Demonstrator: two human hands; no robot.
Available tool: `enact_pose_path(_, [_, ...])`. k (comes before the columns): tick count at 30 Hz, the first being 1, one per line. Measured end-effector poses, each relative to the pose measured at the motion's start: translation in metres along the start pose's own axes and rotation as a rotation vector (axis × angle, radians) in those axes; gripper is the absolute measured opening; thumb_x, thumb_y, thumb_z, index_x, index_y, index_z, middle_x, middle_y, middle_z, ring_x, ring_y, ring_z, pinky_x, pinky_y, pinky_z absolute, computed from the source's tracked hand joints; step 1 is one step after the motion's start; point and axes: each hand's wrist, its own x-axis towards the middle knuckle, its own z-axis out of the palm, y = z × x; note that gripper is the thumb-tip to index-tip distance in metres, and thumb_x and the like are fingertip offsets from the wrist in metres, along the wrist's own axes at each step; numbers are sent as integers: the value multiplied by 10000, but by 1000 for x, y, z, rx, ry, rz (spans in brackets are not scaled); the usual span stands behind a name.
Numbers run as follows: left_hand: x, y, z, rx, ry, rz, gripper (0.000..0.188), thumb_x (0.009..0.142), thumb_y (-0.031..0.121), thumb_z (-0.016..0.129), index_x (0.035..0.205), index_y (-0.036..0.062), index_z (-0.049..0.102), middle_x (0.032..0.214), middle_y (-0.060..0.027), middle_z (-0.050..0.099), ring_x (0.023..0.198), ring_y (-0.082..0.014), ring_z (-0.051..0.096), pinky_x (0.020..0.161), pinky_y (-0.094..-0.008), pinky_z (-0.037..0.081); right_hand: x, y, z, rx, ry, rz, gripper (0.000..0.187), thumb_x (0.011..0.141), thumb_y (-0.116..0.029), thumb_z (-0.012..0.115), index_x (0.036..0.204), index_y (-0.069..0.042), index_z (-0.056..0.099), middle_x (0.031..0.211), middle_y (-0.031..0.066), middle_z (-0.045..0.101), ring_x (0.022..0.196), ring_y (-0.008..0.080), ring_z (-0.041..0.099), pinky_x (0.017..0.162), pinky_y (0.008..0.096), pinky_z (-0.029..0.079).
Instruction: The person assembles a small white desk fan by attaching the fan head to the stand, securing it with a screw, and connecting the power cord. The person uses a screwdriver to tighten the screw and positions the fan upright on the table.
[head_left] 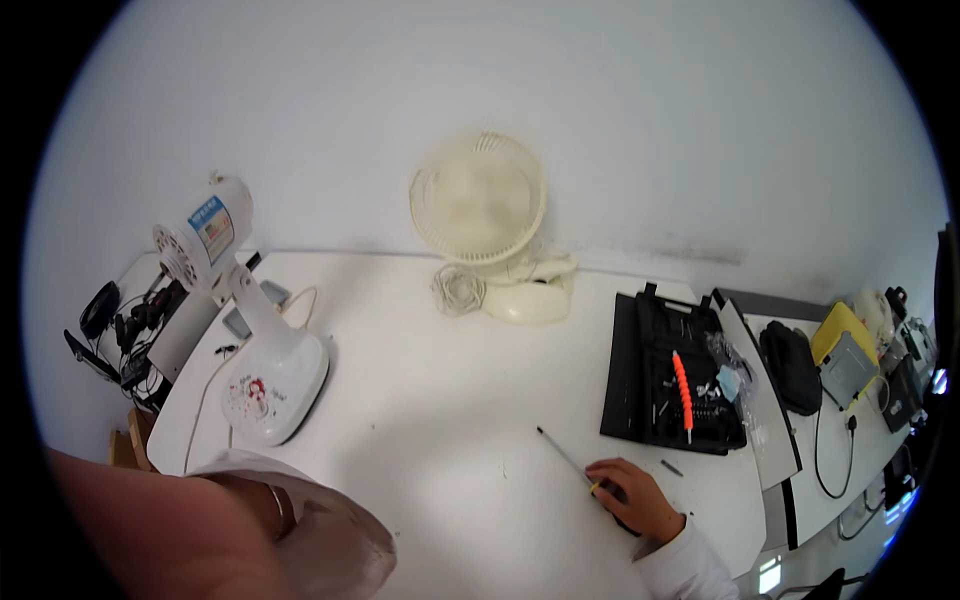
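- My right hand (632,497) lies on the white table (440,400), fingers curled shut around the handle of a long screwdriver (572,463); its thin shaft runs up and to the left across the bare tabletop, tip resting on or just above it.
- My left hand is not clearly visible: only my left forearm (200,530), with a ring-like band and a pale sleeve, fills the lower left corner, so I cannot tell whether that hand is open or closed.
- The grip sits low on the handle with the shaft sticking far out; I judge a careless sweep could scratch the table or let the tool roll out of my fingers.
- A small dark bit or screw (671,467) lies just right of my hand; a nudge from my wrist could send it off the near edge.
- The open black tool case (668,372), holding an orange-handled driver (683,392), lies just beyond my hand; a clear bag (728,372) rests at its right edge.
- Well apart from my grip: a fan motor on its white stand (252,340) to the left, with its cord trailing, and a cream fan guard with base (490,225) by the wall.
- Nothing stands between the screwdriver tip and either fan.
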Motion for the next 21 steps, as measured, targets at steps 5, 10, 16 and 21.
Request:
enact_pose_path(5, [-1, -16, 11, 12, 37, -31, 184, 879, 216, 488, 977, 80, 563, 945, -91, 593, 894, -246, 533, 814, -413, 394, -5, 3, 0, 13, -10, 9, 249, 850, -160, 576, 1067, -40, 596, 1101, 106, 573, 966, 257, 563, 850, 321, 455])
enact_pose_path(10, [-1, -17, 15, 13, 66, -36, 187, 893, 232, 466, 970, 89, 560, 940, -78, 590, 888, -234, 524, 820, -421, 382, -13, 1, 3, -112, 206, -271, 166, 905, -112, 538, 1030, -4, 557, 940, 120, 586, 677, 155, 573, 606, 252, 462])
enact_pose_path(16, [-7, -26, 21, 8, 52, -57, 197, 909, 251, 440, 961, 100, 556, 934, -62, 588, 880, -220, 514, 827, -430, 367, -6, 5, -6, -28, 12, 27, 219, 847, -117, 582, 1053, -50, 612, 1116, 75, 562, 857, 194, 596, 724, 266, 487])
enact_pose_path(21, [35, -11, -10, 133, -66, -7, 209, 923, 266, 418, 953, 109, 553, 929, -50, 586, 874, -208, 506, 833, -438, 355, 13, -8, 10, 43, 52, -87, 204, 827, -70, 583, 1020, -2, 592, 1066, 121, 574, 847, 226, 602, 704, 285, 488])
